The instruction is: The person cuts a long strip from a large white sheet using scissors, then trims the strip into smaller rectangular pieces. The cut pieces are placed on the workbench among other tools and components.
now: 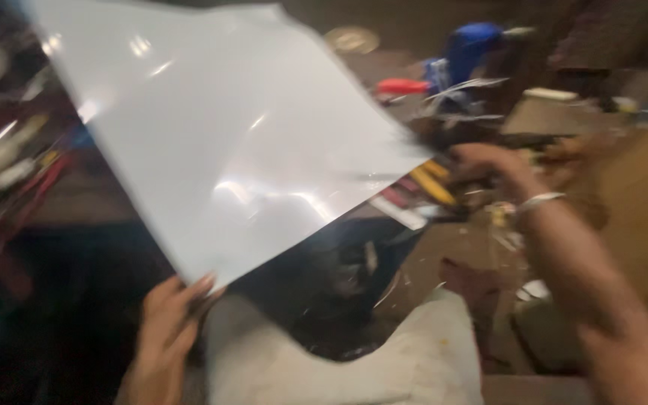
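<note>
White glossy sheet (226, 127), left hand (166, 322) gripping corner

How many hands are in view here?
2. The left hand grips the bottom corner of a glossy white sheet; the right hand reaches toward blurred tools right of it. The sheet may hide others.

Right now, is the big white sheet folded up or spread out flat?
Spread out. The white sheet shows one wide, glossy face with no folds, tilted in the air, pinched at its bottom corner by the left hand.

Cluttered floor (444, 247), blurred. Yellow-handled tools (435, 182) at centre right. Red tool (403, 86), blue object (468, 46) further back. Board (541, 116) at right.
</note>
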